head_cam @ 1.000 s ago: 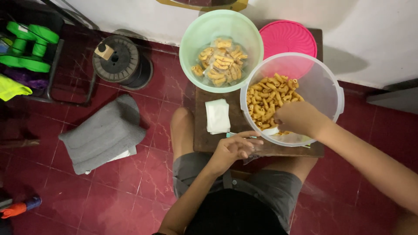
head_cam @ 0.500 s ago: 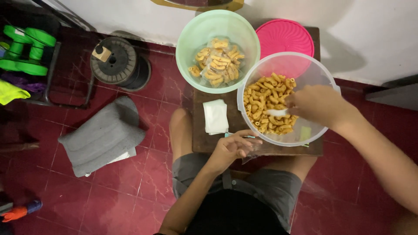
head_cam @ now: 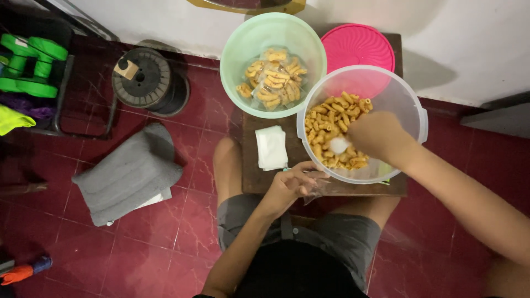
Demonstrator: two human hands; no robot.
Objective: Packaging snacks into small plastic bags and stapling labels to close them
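Right hand: we are reaching our right hand (head_cam: pixel 378 135) down into the clear tub (head_cam: pixel 415 110), fingers curled around a small white scoop (head_cam: pixel 338 145) that is sitting in the orange snack sticks (head_cam: pixel 334 118).
Left hand: we are holding our left hand (head_cam: pixel 290 185) at the near edge of the low wooden table (head_cam: pixel 251 179), fingers pinched narrow on a thin clear bag (head_cam: pixel 320 187) — its mouth is hard to make out.
Arm pose: our right forearm is coming in from the far right and crossing the tub's rim, wrist bent down; our left arm is rising from between our knees, elbow tucked in.
Where the sticks are: most are lying loose in the clear tub, and bagged portions are piling up in the green bowl (head_cam: pixel 243 38) just to the far left of it.
Risk: we are judging that a heaped scoop could shed sticks onto the red floor (head_cam: pixel 165 237) — the bag looks limp and is sitting under the tub's edge.
Nearby: a stack of flat bags (head_cam: pixel 271 147) is lying left of the tub, a pink lid (head_cam: pixel 359 47) behind it.
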